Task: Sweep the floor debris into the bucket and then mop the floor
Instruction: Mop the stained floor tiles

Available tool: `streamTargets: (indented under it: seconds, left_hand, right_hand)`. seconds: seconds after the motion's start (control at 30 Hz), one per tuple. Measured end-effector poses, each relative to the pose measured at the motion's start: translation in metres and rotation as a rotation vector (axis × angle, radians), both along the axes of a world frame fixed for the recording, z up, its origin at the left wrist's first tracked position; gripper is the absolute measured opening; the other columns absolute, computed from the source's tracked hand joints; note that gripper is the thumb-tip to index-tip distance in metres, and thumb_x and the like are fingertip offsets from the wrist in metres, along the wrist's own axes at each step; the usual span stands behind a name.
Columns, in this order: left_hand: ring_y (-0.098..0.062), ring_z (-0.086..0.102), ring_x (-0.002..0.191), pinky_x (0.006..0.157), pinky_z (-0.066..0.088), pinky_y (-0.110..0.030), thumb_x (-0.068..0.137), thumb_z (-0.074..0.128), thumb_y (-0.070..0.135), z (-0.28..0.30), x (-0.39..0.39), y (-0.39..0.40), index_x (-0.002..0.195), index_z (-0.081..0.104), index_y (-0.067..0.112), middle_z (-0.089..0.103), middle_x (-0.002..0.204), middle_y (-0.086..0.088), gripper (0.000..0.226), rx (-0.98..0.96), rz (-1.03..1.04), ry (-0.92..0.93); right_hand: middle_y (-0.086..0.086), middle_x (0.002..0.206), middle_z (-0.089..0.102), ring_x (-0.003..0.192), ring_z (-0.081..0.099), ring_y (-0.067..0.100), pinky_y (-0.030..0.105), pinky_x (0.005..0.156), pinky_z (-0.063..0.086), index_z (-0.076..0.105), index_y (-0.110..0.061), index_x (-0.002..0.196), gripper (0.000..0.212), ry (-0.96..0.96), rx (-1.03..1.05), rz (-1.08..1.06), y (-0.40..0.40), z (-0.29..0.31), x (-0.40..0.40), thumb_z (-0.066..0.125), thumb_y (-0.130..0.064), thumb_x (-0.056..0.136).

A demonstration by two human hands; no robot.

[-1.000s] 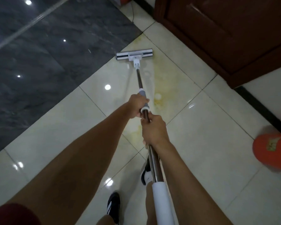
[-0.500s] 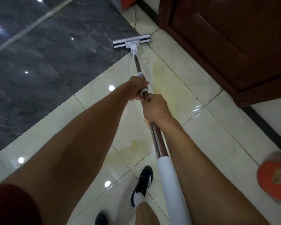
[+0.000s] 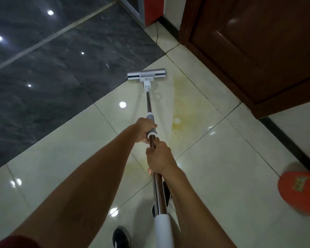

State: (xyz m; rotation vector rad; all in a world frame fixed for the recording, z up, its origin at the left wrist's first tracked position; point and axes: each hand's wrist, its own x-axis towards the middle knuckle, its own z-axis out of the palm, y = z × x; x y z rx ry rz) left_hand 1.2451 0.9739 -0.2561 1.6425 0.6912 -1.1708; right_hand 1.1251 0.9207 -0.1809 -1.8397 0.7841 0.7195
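A flat white and grey mop head (image 3: pixel 146 74) lies on the cream floor tiles (image 3: pixel 222 176), at the edge of the dark marble strip. Its metal pole (image 3: pixel 149 102) runs back toward me and ends in a white grip (image 3: pixel 163 230). My left hand (image 3: pixel 143 130) grips the grey collar on the pole. Just below it, my right hand (image 3: pixel 159 157) grips the bare metal shaft. A yellowish wet smear (image 3: pixel 182 104) spreads on the tiles to the right of the pole. The bucket is out of view.
A dark brown wooden door (image 3: pixel 258 51) fills the upper right. An orange slipper-like object (image 3: pixel 301 192) lies at the right edge. Dark grey marble flooring (image 3: pixel 43 77) covers the upper left. My black shoes (image 3: pixel 121 237) show at the bottom.
The mop head went forward to the dark marble edge near the door, then came back toward me and now sits lower on the cream tiles. Both hands kept their grip.
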Motion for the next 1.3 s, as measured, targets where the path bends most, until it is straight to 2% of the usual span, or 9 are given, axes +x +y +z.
streamTargets:
  seconds: [0.17, 0.3, 0.37, 0.47, 0.73, 0.97, 1.07, 1.2, 1.3]
  left_hand:
    - [-0.034, 0.064, 0.080, 0.085, 0.056, -0.060, 0.093, 0.065, 0.010, 0.004, -0.067, 0.074, 0.104, 0.058, 0.001, 0.062, 0.105, -0.024, 0.016, -0.013, 0.007, 0.033]
    - [-0.030, 0.065, 0.077, 0.073, 0.060, -0.053, 0.094, 0.064, 0.012, 0.003, -0.109, 0.118, 0.114, 0.057, 0.003, 0.063, 0.106, -0.022, 0.023, -0.020, -0.012, 0.066]
    - [-0.030, 0.066, 0.075, 0.070, 0.061, -0.052, 0.093, 0.066, 0.012, 0.002, -0.115, 0.129, 0.117, 0.056, 0.003, 0.064, 0.102, -0.020, 0.027, -0.018, -0.009, 0.055]
    - [-0.031, 0.066, 0.075, 0.078, 0.059, -0.059, 0.092, 0.068, 0.009, 0.000, -0.102, 0.131, 0.118, 0.057, 0.001, 0.064, 0.098, -0.021, 0.030, -0.030, 0.027, 0.028]
    - [-0.028, 0.064, 0.075, 0.085, 0.057, -0.059, 0.092, 0.067, 0.008, -0.008, -0.029, 0.087, 0.123, 0.058, 0.000, 0.063, 0.098, -0.020, 0.034, -0.037, 0.119, -0.031]
    - [-0.031, 0.068, 0.085, 0.078, 0.060, -0.053, 0.095, 0.065, 0.012, -0.011, 0.045, 0.007, 0.102, 0.058, 0.005, 0.066, 0.103, -0.019, 0.012, 0.029, 0.129, -0.051]
    - [-0.031, 0.068, 0.083, 0.064, 0.061, -0.048, 0.099, 0.058, 0.010, -0.015, 0.042, -0.026, 0.091, 0.056, 0.009, 0.065, 0.100, -0.012, 0.009, 0.055, 0.102, -0.031]
    - [-0.034, 0.069, 0.087, 0.068, 0.062, -0.048, 0.101, 0.053, 0.012, -0.013, 0.020, -0.040, 0.091, 0.060, 0.009, 0.065, 0.102, -0.011, 0.012, 0.076, 0.100, 0.005]
    - [-0.032, 0.068, 0.079, 0.058, 0.060, -0.042, 0.103, 0.049, 0.016, -0.005, 0.002, -0.036, 0.094, 0.061, 0.007, 0.067, 0.101, -0.012, 0.018, 0.089, 0.101, 0.024]
  right_hand:
    - [0.007, 0.085, 0.064, 0.065, 0.071, 0.028, 0.039, 0.062, 0.062, 0.050, -0.015, 0.118, 0.019, 0.037, 0.028, -0.001, 0.070, 0.021, -0.067, 0.045, -0.017, 0.100]
    - [0.005, 0.078, 0.062, 0.057, 0.063, 0.017, 0.036, 0.060, 0.061, 0.053, -0.014, 0.117, 0.017, 0.046, -0.005, -0.014, 0.116, 0.020, -0.113, 0.047, -0.017, 0.102]
    - [0.006, 0.080, 0.063, 0.061, 0.063, 0.018, 0.040, 0.064, 0.062, 0.055, -0.017, 0.115, 0.016, 0.037, -0.018, -0.049, 0.133, 0.014, -0.121, 0.048, -0.019, 0.101]
    - [0.006, 0.086, 0.067, 0.073, 0.070, 0.024, 0.046, 0.069, 0.062, 0.056, -0.022, 0.115, 0.015, 0.010, -0.065, -0.103, 0.142, 0.005, -0.109, 0.051, -0.024, 0.101]
    - [0.008, 0.089, 0.068, 0.074, 0.071, 0.029, 0.046, 0.069, 0.062, 0.059, -0.017, 0.113, 0.018, -0.034, -0.078, -0.088, 0.094, -0.012, -0.029, 0.051, -0.026, 0.101]
    - [0.009, 0.094, 0.069, 0.081, 0.071, 0.033, 0.048, 0.075, 0.061, 0.061, -0.017, 0.115, 0.021, -0.050, -0.085, 0.007, 0.000, -0.029, 0.049, 0.052, -0.028, 0.100]
    - [0.010, 0.095, 0.069, 0.081, 0.071, 0.033, 0.048, 0.076, 0.061, 0.059, -0.022, 0.126, 0.029, -0.032, -0.073, 0.014, -0.034, -0.033, 0.043, 0.052, -0.031, 0.099]
    - [0.011, 0.101, 0.070, 0.087, 0.071, 0.033, 0.047, 0.079, 0.061, 0.054, -0.023, 0.137, 0.038, -0.022, -0.060, -0.002, -0.042, -0.030, 0.017, 0.049, -0.031, 0.100]
    - [0.012, 0.102, 0.071, 0.089, 0.071, 0.034, 0.047, 0.081, 0.061, 0.053, -0.019, 0.136, 0.038, -0.013, -0.042, -0.032, -0.035, -0.023, -0.002, 0.049, -0.029, 0.101]
